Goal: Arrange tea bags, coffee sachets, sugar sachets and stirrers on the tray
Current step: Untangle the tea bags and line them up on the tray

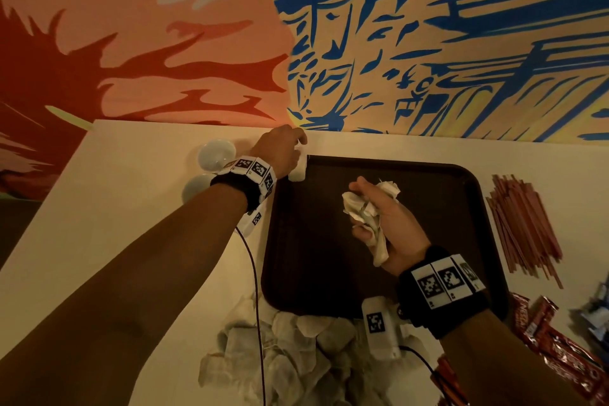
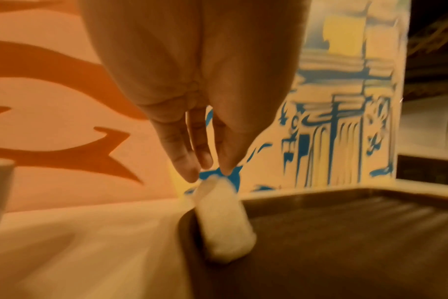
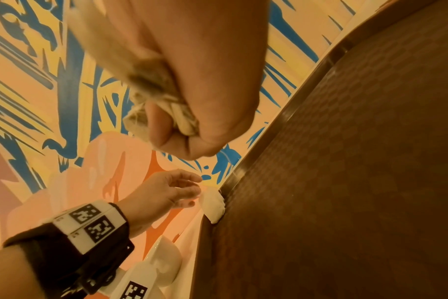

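A dark brown tray (image 1: 313, 257) lies in the middle of the white table. My left hand (image 1: 291, 148) is at the tray's far left corner and pinches the top of one white tea bag (image 1: 298, 171). In the left wrist view my fingertips (image 2: 192, 174) hold the tea bag (image 2: 225, 220), which stands upright against the inner corner of the tray (image 2: 345, 242). My right hand (image 1: 379, 217) hovers over the tray's middle and grips a crumpled bunch of tea bags (image 1: 365, 208); the bunch (image 3: 166, 101) shows in the fist in the right wrist view.
A heap of tea bags (image 1: 290, 349) lies at the tray's near edge. Red stirrers (image 1: 524, 227) lie right of the tray, with red coffee sachets (image 1: 557, 349) and blue sachets (image 1: 596, 310) nearer. Two white cups (image 1: 216, 155) stand left of the tray. A painted wall is behind.
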A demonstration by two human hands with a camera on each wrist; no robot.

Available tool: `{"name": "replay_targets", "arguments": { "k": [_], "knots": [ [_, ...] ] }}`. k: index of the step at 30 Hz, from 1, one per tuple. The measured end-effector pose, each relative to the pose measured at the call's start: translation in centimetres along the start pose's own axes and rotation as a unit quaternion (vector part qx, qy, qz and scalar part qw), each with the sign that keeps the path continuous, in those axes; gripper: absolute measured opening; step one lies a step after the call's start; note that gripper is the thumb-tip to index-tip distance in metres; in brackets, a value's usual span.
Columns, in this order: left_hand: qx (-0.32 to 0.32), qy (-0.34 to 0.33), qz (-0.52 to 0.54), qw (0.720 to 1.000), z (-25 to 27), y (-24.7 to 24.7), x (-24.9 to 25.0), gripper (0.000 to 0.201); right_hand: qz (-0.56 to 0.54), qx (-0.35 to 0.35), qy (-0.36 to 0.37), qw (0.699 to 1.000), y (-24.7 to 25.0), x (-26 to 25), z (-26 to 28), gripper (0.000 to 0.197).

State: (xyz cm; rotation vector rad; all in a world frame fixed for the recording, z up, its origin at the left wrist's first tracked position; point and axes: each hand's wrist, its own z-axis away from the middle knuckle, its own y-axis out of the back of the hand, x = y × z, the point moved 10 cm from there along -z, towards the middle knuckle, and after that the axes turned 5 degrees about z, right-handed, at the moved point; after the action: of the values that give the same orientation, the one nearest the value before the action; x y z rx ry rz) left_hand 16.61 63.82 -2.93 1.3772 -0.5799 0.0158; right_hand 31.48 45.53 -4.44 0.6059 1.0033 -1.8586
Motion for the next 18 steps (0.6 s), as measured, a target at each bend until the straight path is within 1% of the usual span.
{"name": "replay_targets", "arguments": {
  "k": [2,4,8,11,13,14,16,18],
  "knots": [
    [0.009,-0.019,0.045,0.999,1.4,1.1,1.7,0.027,-0.001,-0.002,0.0,1.0,-0.1,0.0,0.3,0.041],
    [-0.001,-0.05,0.11,0.993,3.4,2.2,4.0,0.023,-0.013,-0.005,0.0,1.0,-0.3,-0.1,0.6,0.041],
    [-0.032,-0.109,0.249,0.962,9.2,5.0,8.8,0.025,-0.055,-0.011,-0.008,0.998,-0.8,0.3,1.9,0.031],
    [-0.059,-0.156,0.313,0.935,14.2,6.8,12.2,0.023,-0.095,-0.02,-0.014,0.995,-1.0,0.9,2.9,0.03],
    [-0.093,-0.178,0.336,0.92,17.2,6.9,14.2,0.02,-0.118,-0.015,-0.017,0.993,-1.0,1.3,3.5,0.033],
    [-0.113,-0.179,0.339,0.917,18.5,6.6,14.9,0.02,-0.12,-0.004,-0.022,0.993,-0.9,1.6,3.9,0.032],
    [-0.147,-0.165,0.327,0.919,20.2,5.3,15.5,0.025,-0.112,0.024,-0.026,0.993,-0.9,2.0,5.0,0.03],
    [-0.17,-0.151,0.302,0.926,21.2,4.1,15.8,0.034,-0.089,0.062,-0.012,0.994,-0.7,1.8,6.2,0.032]
  ]
}}
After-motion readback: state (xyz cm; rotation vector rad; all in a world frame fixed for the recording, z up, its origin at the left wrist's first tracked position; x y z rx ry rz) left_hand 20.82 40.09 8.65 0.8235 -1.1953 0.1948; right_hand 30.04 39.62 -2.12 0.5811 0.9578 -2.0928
